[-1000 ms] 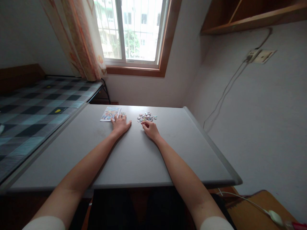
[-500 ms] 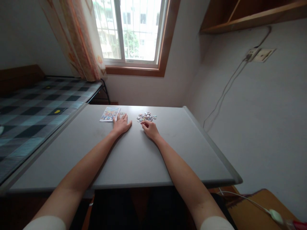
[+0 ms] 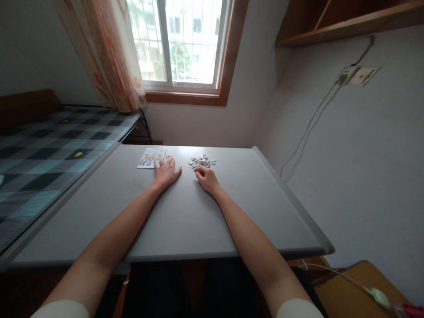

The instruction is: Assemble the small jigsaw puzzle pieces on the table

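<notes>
My left hand point(image 3: 167, 171) lies flat on the table with its fingers spread. Its fingertips reach the lower right edge of a colourful picture sheet point(image 3: 150, 158) and a small cluster of joined-looking puzzle pieces point(image 3: 168, 157). My right hand point(image 3: 207, 177) rests at the near side of a heap of loose jigsaw pieces point(image 3: 201, 161). Thumb and fingers are pinched together there; anything between them is too small to make out.
The grey table point(image 3: 185, 221) has raised side edges. A bed with a checked cover point(image 3: 66, 145) stands to the left, beneath a curtain point(image 3: 112, 57). Behind the table is a window point(image 3: 192, 39). Cords point(image 3: 306, 128) hang from a wall socket on the right.
My left hand has drawn back very slightly, showing a little more of the small cluster of pieces. My right hand stays pinched in the same place.
</notes>
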A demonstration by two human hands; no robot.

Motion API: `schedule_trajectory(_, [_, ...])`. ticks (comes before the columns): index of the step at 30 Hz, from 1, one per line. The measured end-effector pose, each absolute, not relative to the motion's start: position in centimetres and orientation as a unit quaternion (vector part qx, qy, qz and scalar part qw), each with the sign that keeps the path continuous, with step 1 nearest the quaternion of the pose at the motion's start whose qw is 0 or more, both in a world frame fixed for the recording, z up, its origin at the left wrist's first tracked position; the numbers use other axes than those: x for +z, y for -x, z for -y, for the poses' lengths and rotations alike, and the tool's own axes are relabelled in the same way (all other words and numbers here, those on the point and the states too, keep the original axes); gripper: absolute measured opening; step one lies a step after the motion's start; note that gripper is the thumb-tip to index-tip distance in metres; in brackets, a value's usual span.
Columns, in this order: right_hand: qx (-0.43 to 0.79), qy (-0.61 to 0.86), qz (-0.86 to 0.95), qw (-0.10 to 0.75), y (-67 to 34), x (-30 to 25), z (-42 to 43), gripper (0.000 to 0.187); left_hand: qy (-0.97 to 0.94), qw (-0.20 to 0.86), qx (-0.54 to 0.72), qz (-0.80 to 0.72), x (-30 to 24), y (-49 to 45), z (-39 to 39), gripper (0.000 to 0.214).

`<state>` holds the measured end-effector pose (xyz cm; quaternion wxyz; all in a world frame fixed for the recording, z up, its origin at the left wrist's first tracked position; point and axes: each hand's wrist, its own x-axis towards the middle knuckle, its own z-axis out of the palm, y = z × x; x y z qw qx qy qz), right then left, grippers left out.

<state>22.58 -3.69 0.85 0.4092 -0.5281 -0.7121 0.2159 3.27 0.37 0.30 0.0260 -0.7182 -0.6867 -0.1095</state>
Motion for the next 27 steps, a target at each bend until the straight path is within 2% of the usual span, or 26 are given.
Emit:
schedule_trajectory(18, [0.217, 0.514, 0.715, 0.422, -22.35, 0.55, 3.47, 0.021, 0.704, 0.022, -0.111, 0.701, 1.06, -3.47, 0.29, 0.067])
schedule_trajectory(27, [0.21, 0.525, 0.72, 0.401, -22.34, 0.72, 3.65, 0.022, 0.708, 0.022, -0.12, 0.695, 1.2, -3.48, 0.52, 0.063])
